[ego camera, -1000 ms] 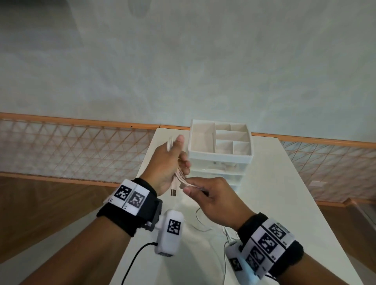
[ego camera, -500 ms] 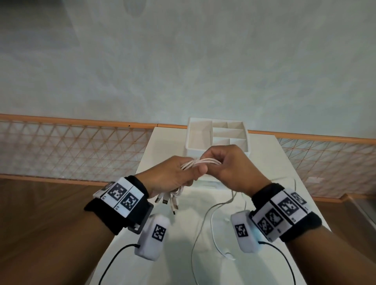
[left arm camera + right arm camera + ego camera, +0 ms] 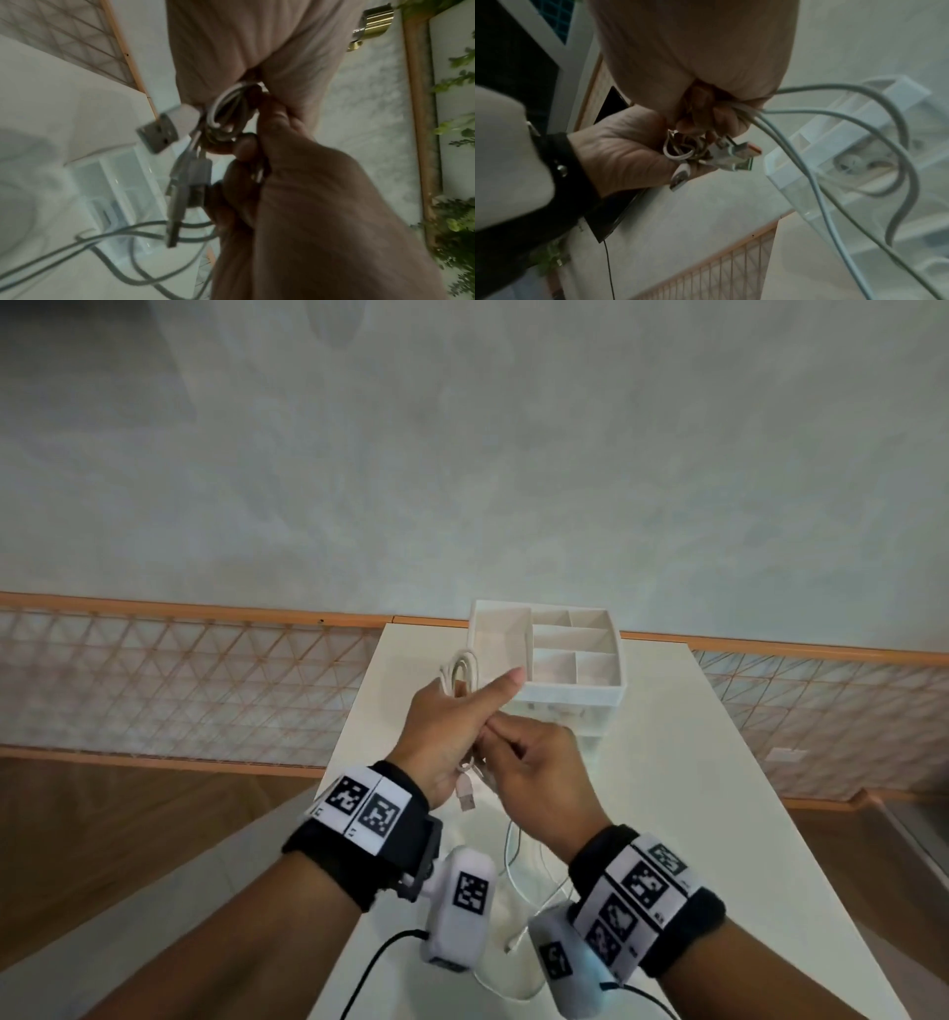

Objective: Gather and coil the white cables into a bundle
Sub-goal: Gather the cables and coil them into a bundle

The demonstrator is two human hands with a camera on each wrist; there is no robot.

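Both hands grip white cables [image 3: 460,671] | wrist views show plugs [image 3: 734,158]; head: loops

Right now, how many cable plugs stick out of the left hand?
3 show in the right wrist view, below the left hand: an orange-tongued plug, a metal plug just under it, a smaller plug lower left. Others may hide in the fist.

Organizer: white drawer unit [image 3: 575,660] with open divided top, on the desk [image 3: 693,788]
Wall: pale, orange rail [image 3: 179,611]
Floor: brown wood [image 3: 128,814]
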